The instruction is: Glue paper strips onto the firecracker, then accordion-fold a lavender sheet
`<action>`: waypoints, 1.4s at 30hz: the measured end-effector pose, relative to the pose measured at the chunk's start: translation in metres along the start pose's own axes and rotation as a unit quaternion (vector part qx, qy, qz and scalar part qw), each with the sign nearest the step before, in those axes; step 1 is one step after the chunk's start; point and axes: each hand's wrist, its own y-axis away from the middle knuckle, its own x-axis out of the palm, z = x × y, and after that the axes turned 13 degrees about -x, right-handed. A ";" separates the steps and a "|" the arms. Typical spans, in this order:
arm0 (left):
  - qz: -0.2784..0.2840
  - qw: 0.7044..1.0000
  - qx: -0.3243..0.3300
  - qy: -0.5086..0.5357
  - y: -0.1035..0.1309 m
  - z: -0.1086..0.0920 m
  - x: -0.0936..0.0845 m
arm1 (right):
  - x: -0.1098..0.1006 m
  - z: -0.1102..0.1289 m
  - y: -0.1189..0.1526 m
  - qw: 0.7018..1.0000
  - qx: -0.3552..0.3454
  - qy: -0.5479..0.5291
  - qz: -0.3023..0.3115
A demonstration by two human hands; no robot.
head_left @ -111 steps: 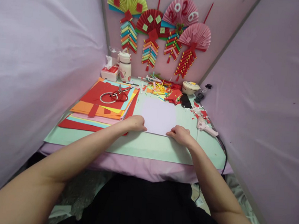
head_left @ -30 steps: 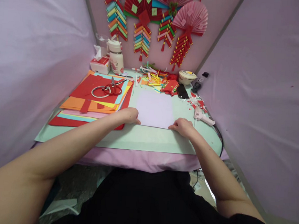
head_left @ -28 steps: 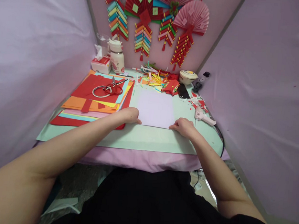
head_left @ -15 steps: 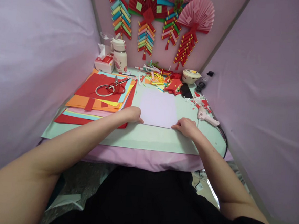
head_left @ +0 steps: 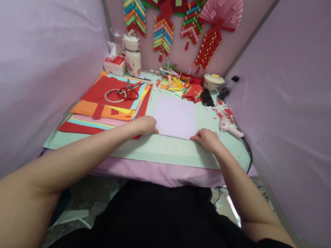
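Grip first: the left hand (head_left: 148, 125) grasps the near left corner of a pale lavender sheet (head_left: 176, 115), fingers curled in and thumb out along the edge; the right hand (head_left: 207, 139) grasps the near right corner in like fashion. (How far the thumbs reach under the paper, we cannot tell.) The sheet lies flat on a mint-green mat (head_left: 166, 150), stretching away from us between and beyond both grips.

Just left of the left grip we record a stack of coloured paper (head_left: 98, 90), part of it hidden by the forearm. On top of it, farther off, red-handled scissors (head_left: 128, 93) overlap a white ring (head_left: 110, 101). Beyond the stack, well apart from that same hand, stand a tissue box (head_left: 114, 66) and a white bottle (head_left: 134, 60).

Near the right grip, a little beyond and to its right, we find a pink glue gun (head_left: 230, 128). Past that, loose red and white bits. Straight ahead of the grips, beyond the sheet, we see a heap of paper strips (head_left: 174, 82) and a red packet (head_left: 193, 92), with a lidded bowl (head_left: 213, 82) to their right.
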 end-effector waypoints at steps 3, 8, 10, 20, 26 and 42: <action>-0.011 1.000 -0.003 -0.007 -0.003 0.001 0.005 | -0.001 0.001 0.001 1.000 0.000 0.000 0.000; -0.128 0.991 -0.008 0.026 -0.007 0.011 0.025 | 0.007 0.000 0.005 0.998 0.007 0.032 -0.052; -0.166 0.984 0.002 0.064 -0.006 0.014 0.035 | 0.013 -0.001 0.008 0.995 0.019 0.031 -0.091; -0.287 0.950 0.013 0.120 0.003 0.016 0.064 | 0.037 -0.004 0.017 0.984 0.032 0.005 -0.176; -0.307 0.924 0.205 0.100 0.018 -0.019 0.073 | 0.034 -0.003 0.016 0.983 0.013 -0.010 -0.181; -0.223 0.953 0.170 0.114 0.027 -0.051 0.090 | 0.026 0.025 0.033 0.948 -0.072 -0.033 -0.309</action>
